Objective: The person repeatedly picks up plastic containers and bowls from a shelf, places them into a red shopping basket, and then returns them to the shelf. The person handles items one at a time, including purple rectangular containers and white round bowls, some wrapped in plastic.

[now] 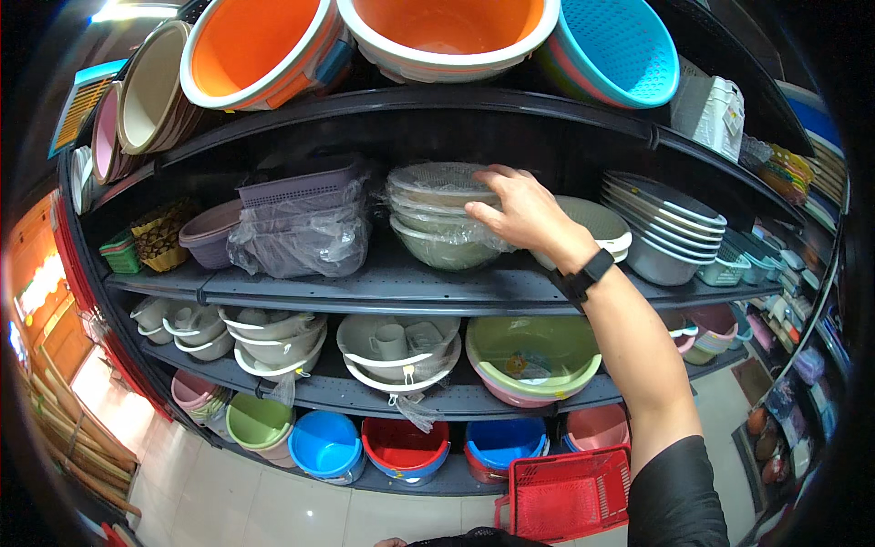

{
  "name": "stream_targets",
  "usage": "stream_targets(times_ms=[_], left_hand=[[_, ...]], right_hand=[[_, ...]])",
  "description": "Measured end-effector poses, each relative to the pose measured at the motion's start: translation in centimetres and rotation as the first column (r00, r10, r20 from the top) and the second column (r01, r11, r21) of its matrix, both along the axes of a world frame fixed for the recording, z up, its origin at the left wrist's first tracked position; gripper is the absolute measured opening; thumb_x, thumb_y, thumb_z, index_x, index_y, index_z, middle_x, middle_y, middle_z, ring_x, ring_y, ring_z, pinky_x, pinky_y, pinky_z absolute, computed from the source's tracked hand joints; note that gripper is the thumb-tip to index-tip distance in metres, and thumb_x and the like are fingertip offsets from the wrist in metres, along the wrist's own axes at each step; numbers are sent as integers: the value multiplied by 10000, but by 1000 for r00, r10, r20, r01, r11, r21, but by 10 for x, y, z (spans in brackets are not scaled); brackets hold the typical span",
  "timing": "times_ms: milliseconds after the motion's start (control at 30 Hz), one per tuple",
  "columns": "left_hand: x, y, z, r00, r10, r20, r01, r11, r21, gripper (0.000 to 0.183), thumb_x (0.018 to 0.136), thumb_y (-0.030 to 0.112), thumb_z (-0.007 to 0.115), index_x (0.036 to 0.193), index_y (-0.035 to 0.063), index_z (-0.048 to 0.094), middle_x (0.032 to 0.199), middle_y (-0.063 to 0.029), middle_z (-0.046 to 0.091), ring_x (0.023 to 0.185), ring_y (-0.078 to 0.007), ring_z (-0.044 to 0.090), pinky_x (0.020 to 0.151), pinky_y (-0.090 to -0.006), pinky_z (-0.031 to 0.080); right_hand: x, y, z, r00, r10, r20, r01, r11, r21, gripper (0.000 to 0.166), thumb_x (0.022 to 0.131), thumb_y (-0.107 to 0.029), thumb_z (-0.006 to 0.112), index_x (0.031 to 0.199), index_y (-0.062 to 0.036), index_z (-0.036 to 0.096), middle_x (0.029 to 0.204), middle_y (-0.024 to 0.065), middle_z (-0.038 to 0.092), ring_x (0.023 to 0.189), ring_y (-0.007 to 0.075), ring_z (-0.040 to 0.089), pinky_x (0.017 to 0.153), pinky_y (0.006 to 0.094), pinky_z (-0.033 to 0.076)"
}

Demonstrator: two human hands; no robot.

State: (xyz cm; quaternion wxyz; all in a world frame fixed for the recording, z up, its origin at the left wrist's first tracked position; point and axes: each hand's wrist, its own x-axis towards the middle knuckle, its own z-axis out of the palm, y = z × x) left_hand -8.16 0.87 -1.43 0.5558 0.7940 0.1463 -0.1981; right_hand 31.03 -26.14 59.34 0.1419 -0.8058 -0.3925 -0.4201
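My right hand (523, 208), with a black watch on the wrist, reaches to the middle shelf. Its fingers and thumb are apart, at the right rim of a stack of pale green plastic bowls (444, 246) in clear film. A perforated colander (437, 176) tops this stack. Behind the wrist sits another pale green colander (593, 222). Only a small bit of my left hand (391, 542) shows at the bottom edge; whether it holds anything is hidden. A red plastic shopping basket (569, 494) is below my right arm; how it is supported cannot be seen.
Film-wrapped purple baskets (301, 225) stand left of the bowls, stacked grey basins (666, 232) right. Orange tubs (451, 27) tilt out from the top shelf (410, 101). Below are white basins (400, 349), a green basin (533, 349) and several buckets (327, 444) near the tiled floor (301, 506).
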Motion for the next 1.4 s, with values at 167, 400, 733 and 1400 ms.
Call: stream_targets(times_ms=[167,400,733,1400], left_hand=[[-9,-12,-8,1000,10,-7,-10,1000,2,267,942,264,665,1037,24,731,992,-148,753,901,-275,698,819,-397,558],[-21,-14,-30,1000,14,-4,-14,1000,-2,301,941,312,659,1012,29,731,1005,-179,756,931,-312,700,834,-419,554],[-12,-13,-71,969,-17,244,7,999,41,314,944,329,658,977,25,731,921,-175,741,882,-296,684,814,-433,549],[105,2,215,873,115,474,118,893,-434,339,1079,274,561,1280,8,623,1150,-93,711,889,-154,685,745,-306,563]], right_hand=[[21,18,17,972,-141,-189,111,981,-160,493,902,-456,677,1149,-36,756,1087,251,736,1048,429,698,945,494,552],[30,19,40,975,-138,-175,100,973,-209,464,984,-424,579,1029,11,731,1038,294,714,1002,459,690,894,516,550],[30,11,54,992,-112,-49,109,992,-62,568,857,-478,809,958,61,662,924,289,697,828,410,685,756,459,528],[-169,-53,-17,913,0,409,1,1000,-2,439,709,-114,867,1039,-20,593,1052,195,625,1021,403,624,888,472,522]])
